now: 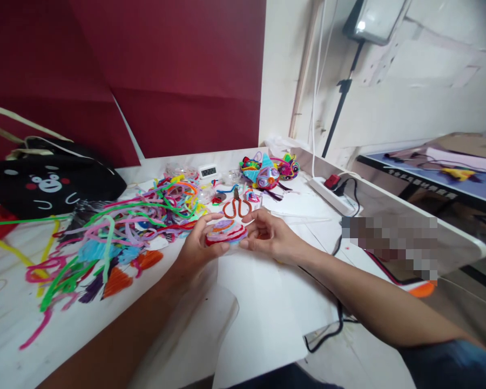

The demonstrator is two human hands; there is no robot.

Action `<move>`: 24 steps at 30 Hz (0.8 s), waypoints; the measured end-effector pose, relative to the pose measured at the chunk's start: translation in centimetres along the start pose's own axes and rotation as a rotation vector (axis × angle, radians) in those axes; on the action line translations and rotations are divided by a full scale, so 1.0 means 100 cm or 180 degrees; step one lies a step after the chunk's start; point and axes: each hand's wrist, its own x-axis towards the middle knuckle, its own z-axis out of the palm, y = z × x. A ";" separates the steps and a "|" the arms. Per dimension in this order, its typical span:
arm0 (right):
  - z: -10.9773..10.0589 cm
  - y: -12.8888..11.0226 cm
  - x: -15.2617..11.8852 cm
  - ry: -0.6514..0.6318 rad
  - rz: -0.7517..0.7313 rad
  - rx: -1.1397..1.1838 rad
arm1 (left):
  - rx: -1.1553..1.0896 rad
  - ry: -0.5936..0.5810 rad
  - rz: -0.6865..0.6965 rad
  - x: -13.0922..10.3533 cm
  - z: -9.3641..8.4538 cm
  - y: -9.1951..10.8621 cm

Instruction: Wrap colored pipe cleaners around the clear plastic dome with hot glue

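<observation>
The person's left hand (pixel 198 241) and right hand (pixel 269 233) pinch a striped fuzzy piece (pixel 225 231) over the desk (pixel 8 335), short of the scissors (pixel 237 207); white surface runs toward the near edge, pipe cleaners (pixel 146 208) spreading left.

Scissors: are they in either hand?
No, the scissors lie on the table, while left hand and right hand hold the striped piece.
</observation>
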 end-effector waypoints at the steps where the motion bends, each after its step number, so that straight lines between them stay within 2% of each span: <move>1: -0.003 -0.003 0.001 -0.0041 0.0000 -0.0095 | -0.0066 0.0051 0.0011 0.001 -0.001 0.000; 4: -0.016 -0.022 0.001 0.0056 -0.0142 -0.0563 | -0.0306 0.0230 0.0041 0.004 -0.003 0.000; 6: -0.029 -0.037 -0.002 0.0130 -0.0363 -0.1153 | -0.0437 0.0385 0.0039 0.008 -0.005 -0.001; 8: -0.040 -0.050 -0.008 0.0120 -0.0348 -0.1918 | -0.0543 0.0516 0.0046 0.011 -0.007 -0.003; 11: -0.050 -0.054 -0.019 -0.0082 0.0049 -0.3071 | -0.0686 0.0609 0.0109 0.015 -0.009 -0.005; 13: -0.050 -0.047 -0.025 -0.0214 0.0476 -0.3534 | -0.0731 0.0661 0.0158 0.015 -0.010 -0.006; 15: -0.047 -0.037 -0.030 -0.0251 0.0924 -0.3710 | -0.0733 0.0703 0.0191 0.016 -0.009 -0.007; 17: -0.043 -0.025 -0.031 -0.0183 0.1178 -0.3723 | -0.0725 0.0714 0.0222 0.015 -0.009 -0.007; 24: -0.036 -0.003 -0.020 0.0297 0.1339 -0.3346 | -0.0831 0.0686 0.0362 0.015 -0.009 -0.006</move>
